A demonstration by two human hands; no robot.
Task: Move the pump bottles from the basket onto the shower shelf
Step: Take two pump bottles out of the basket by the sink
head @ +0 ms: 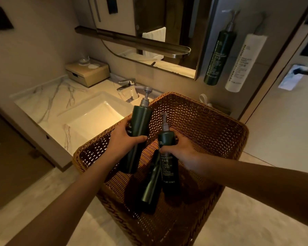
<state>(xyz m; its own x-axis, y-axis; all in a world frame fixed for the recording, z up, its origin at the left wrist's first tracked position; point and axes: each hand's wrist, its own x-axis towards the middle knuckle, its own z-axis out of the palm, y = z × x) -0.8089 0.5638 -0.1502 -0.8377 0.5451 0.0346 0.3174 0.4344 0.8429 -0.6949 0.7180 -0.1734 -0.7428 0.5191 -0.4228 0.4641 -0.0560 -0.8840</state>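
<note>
A tall woven brown basket (212,121) stands on the floor in front of me. My left hand (124,139) grips a dark green pump bottle (140,125) around its middle, lifted so its grey pump rises above the basket's rim. My right hand (181,150) is closed on the upper part of a second dark green pump bottle (168,167), which stands upright inside the basket. A third dark green bottle (152,185) leans inside the basket between them, its top hidden behind my right hand.
A marble counter (48,96) with a white sink (94,119) and chrome tap (126,85) lies to the left, a tissue box (87,73) behind it. A mirror with a narrow shelf (140,41) hangs above. A green bottle (219,57) and white bottle (244,64) hang on the right wall.
</note>
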